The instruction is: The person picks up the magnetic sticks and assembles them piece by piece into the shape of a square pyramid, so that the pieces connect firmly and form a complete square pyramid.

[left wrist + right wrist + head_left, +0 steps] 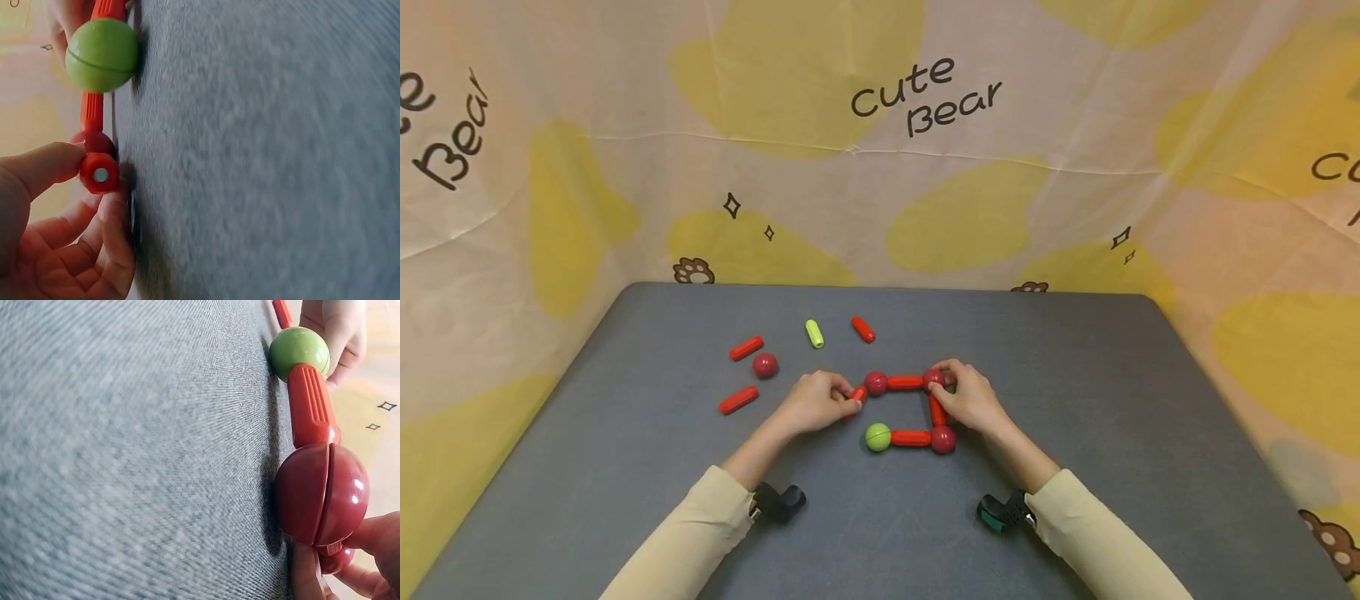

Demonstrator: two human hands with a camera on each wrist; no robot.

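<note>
A magnetic rod-and-ball build lies on the grey table, open on its left side. Its far left ball (876, 383) is dark red, and its near left ball (877, 437) is green. Red rods (912, 438) link these to two red balls on the right. Between thumb and fingers, my left hand (815, 402) pinches a loose red rod (100, 174) beside the far left ball; whether they touch I cannot tell. My right hand (973, 402) grips the far right red ball (933, 379). In the right wrist view, the near right red ball (322, 494) partly hides those fingers.
Left of the build lie a loose red ball (765, 365) and two red rods, one farther back (747, 348) and one nearer (739, 400). Behind the build are a yellow-green rod (814, 334) and another red rod (863, 329). A printed curtain (850, 208) borders the table.
</note>
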